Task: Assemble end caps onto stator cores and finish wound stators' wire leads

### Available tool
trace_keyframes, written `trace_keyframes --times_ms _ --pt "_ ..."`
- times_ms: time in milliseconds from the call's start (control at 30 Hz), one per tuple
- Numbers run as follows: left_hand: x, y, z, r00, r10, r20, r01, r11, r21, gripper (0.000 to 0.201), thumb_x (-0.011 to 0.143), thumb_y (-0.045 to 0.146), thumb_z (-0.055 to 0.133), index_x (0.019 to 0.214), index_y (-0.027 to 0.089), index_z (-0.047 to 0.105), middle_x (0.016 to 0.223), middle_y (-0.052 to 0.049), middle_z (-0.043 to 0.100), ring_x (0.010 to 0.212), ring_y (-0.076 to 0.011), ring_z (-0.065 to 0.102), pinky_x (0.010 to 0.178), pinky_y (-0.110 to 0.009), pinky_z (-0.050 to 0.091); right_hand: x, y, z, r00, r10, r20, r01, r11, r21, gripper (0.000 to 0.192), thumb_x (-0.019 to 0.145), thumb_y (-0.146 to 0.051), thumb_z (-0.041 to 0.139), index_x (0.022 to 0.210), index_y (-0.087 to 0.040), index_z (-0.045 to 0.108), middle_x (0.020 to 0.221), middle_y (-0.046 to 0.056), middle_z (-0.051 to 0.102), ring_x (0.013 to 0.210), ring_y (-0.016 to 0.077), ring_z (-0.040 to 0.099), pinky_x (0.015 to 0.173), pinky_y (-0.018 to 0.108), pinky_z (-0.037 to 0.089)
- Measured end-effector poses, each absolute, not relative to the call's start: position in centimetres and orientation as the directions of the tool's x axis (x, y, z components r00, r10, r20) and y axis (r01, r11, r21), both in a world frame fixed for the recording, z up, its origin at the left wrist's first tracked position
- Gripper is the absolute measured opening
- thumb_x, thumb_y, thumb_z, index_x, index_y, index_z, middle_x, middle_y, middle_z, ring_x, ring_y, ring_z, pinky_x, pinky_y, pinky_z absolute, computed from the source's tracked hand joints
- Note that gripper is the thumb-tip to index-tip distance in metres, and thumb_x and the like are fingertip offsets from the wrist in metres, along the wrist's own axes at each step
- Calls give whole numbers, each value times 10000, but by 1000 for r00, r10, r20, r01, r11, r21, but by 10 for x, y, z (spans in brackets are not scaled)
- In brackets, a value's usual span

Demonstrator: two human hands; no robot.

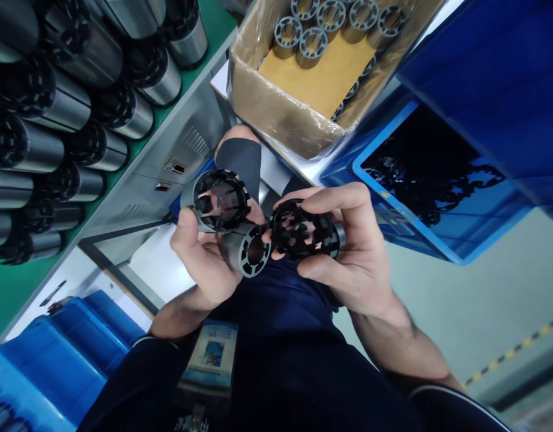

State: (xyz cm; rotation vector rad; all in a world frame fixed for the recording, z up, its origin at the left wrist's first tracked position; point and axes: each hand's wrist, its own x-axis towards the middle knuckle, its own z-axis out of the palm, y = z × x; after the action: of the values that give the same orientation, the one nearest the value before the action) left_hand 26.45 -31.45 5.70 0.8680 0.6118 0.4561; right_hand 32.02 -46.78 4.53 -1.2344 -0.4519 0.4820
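Slotted steel core [251,252]: rigid, judged heavy for its size and smooth-walled; best gripped round the outer wall. Held in the left hand [199,252], closed on it together with a capped core [220,201]. Black toothed plastic cap [303,231], light and judged brittle, is clamped in the right hand [352,252], just beside the core's open end. Cardboard box [276,114] of cores beyond.

Bright, even light; glare on the steel cylinders [46,108]; edges stretched and soft.

factory floor | blue crates [442,198] | boxed stator cores [312,45] | hazard-striped floor
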Motion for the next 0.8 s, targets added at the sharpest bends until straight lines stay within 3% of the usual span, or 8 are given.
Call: trace_keyframes --times_ms 133,233,367,467,533,633,800 --pt "271 -321 57 660 705 -260 -212 506 836 515 989 753 697 965 244 772 752 -29 607 725 -235 678 767 -412 687 313 -454 38 813 558 164 -117 433 -894 605 884 -386 1099 1328 -316 694 1331 19 811 1151 200 873 936 315 757" --pt "270 -324 55 642 734 -224 -241 470 849 499 1039 749 601 947 273 719 782 -34 614 718 -240 678 794 -431 671 307 -444 29 815 507 280 17 461 -887 664 840 -420 1125 1305 -329 658 1285 40 813 1180 271 886 974 417 782" --pt "263 -322 54 581 782 -227 -169 389 906 537 1053 805 521 949 307 694 794 -53 626 815 -290 726 803 -457 642 303 -438 20 824 412 389 267 322 -908 638 900 -632 1039 1304 -367 623 1285 76 821 1172 327 890 972 519 805" --pt "262 -318 57 601 765 -234 -144 391 909 568 1059 818 420 992 335 711 852 -71 679 900 -310 742 816 -476 614 303 -438 19 825 331 458 433 152 -889 630 926 -747 968 1309 -355 657 1233 73 821 1094 310 888 890 484 806" --pt "264 -313 61 644 730 -228 -111 384 917 544 1019 840 442 1018 368 712 821 -54 647 839 -294 689 806 -470 586 303 -438 18 809 312 498 492 104 -865 604 947 -720 966 1329 -341 694 1172 60 813 1011 281 880 822 438 793" --pt "270 -303 66 657 731 -183 -97 323 941 505 925 871 587 1066 404 713 793 -37 575 748 -280 558 787 -460 558 302 -441 18 789 323 522 522 94 -848 564 968 -569 1006 1377 -277 751 1171 73 830 1023 263 881 869 400 786" --pt "272 -293 63 600 787 -142 -114 260 959 670 881 988 599 1099 359 674 866 -70 561 944 -341 623 887 -482 556 303 -448 21 761 466 452 482 62 -874 577 947 -397 1049 1422 -219 774 1323 136 870 1166 294 894 1000 422 781"
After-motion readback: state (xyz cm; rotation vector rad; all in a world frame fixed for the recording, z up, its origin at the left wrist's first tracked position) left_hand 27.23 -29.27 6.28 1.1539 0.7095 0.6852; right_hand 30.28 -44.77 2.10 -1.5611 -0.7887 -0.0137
